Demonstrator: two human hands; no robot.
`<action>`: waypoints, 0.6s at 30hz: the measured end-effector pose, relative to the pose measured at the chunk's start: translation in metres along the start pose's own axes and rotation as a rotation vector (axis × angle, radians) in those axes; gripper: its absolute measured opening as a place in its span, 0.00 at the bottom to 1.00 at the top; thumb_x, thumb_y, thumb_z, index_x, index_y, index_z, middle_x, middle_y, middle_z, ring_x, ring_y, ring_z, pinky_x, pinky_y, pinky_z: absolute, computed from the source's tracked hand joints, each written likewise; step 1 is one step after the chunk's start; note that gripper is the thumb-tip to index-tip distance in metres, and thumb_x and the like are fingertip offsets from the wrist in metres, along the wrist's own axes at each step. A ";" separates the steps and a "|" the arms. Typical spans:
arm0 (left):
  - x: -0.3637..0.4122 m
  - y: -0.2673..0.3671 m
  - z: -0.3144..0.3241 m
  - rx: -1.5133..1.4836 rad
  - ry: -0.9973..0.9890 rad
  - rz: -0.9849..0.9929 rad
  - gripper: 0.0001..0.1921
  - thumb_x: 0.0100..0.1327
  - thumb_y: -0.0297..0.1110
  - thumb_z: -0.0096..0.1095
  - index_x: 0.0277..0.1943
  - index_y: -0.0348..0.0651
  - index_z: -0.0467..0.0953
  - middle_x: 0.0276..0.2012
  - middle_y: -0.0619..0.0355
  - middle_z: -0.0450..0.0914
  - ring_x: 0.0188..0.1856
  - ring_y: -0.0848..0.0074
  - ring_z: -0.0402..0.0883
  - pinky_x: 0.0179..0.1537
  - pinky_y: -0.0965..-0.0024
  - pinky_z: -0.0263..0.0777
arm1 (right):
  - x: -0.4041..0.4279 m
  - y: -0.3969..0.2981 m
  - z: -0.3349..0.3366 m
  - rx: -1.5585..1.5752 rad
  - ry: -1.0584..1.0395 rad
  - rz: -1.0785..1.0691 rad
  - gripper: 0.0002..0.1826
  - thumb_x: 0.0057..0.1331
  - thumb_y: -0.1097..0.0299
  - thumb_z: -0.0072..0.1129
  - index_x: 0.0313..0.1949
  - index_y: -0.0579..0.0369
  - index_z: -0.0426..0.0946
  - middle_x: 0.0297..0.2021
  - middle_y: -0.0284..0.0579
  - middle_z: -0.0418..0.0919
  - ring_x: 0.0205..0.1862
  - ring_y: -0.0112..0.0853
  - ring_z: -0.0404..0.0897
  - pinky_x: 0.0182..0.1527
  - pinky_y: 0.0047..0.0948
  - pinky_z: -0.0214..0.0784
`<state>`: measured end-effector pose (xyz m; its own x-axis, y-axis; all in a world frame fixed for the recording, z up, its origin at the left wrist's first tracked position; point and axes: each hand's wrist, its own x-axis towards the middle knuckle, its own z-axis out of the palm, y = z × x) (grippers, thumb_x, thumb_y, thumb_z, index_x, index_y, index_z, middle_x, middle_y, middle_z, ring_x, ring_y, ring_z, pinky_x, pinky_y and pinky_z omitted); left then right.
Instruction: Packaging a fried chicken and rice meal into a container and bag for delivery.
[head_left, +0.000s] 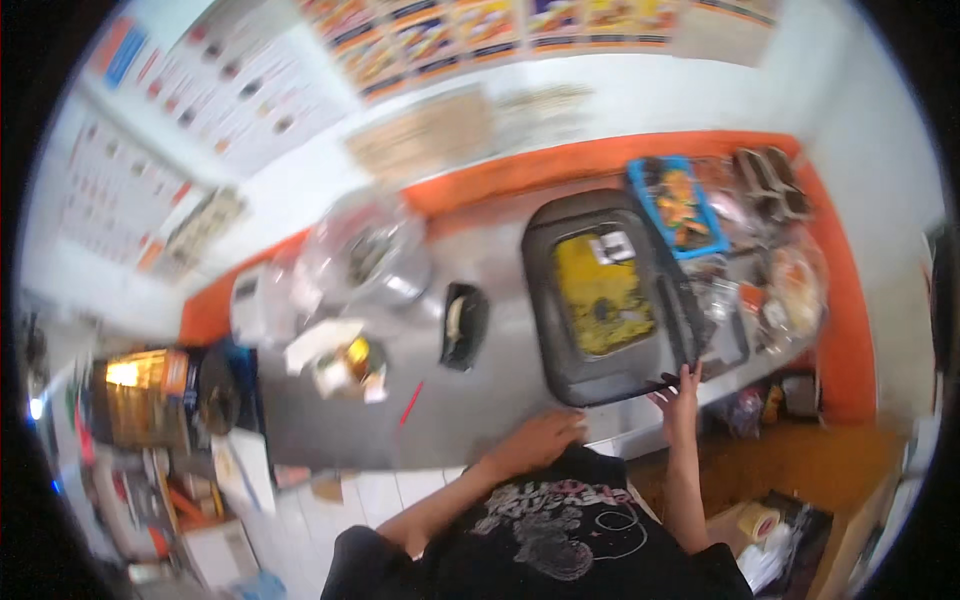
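Note:
A large black rectangular tray-like piece (544, 330) with a recessed, speckled yellow panel (592, 289) lies on the grey counter in front of me. A small white object (616, 247) rests on that panel. My right hand (681, 397) is at the near right corner of the black piece, fingers spread; whether they touch its rim is unclear. By its near left corner, at the counter's edge, is my left hand (551, 435), blurred, with its fingertips partly hidden. To the left stands a small dark tray (472, 322) holding a pale, long item.
A blue basket (718, 240) of orange and green items and several plastic-wrapped goods (796, 289) crowd the right side. Leftward are a thin red stick (410, 403), opened paper (322, 343) with food-like items, and a clear plastic bag (367, 232). An orange ledge (525, 171) borders the counter.

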<state>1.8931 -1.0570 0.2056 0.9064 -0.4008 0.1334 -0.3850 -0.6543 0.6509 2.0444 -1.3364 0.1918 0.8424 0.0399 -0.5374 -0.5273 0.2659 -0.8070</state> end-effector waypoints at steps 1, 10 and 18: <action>-0.021 -0.014 -0.002 0.003 0.029 -0.065 0.21 0.66 0.29 0.56 0.62 0.44 0.79 0.65 0.49 0.77 0.67 0.54 0.76 0.71 0.47 0.65 | 0.012 0.018 -0.001 -0.029 0.012 -0.020 0.46 0.77 0.43 0.55 0.82 0.39 0.39 0.72 0.61 0.60 0.55 0.45 0.80 0.52 0.43 0.78; -0.269 -0.139 -0.036 0.162 0.874 -1.004 0.17 0.63 0.31 0.67 0.53 0.36 0.76 0.48 0.42 0.80 0.50 0.53 0.81 0.49 0.55 0.78 | -0.022 0.146 0.109 -0.793 -0.368 -0.690 0.18 0.68 0.79 0.57 0.58 0.60 0.73 0.52 0.53 0.73 0.47 0.40 0.75 0.52 0.37 0.71; -0.353 -0.257 -0.036 -0.469 1.244 -1.074 0.32 0.64 0.29 0.73 0.66 0.36 0.63 0.47 0.53 0.81 0.47 0.74 0.81 0.43 0.71 0.78 | -0.102 0.277 0.356 -1.260 -1.195 -1.097 0.19 0.65 0.75 0.54 0.56 0.57 0.77 0.54 0.53 0.76 0.48 0.46 0.83 0.49 0.44 0.79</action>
<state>1.6786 -0.7248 0.0182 0.3708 0.9134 -0.1680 0.3166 0.0458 0.9475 1.8518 -0.9245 0.1106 0.1567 0.9751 0.1570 0.8127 -0.0370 -0.5815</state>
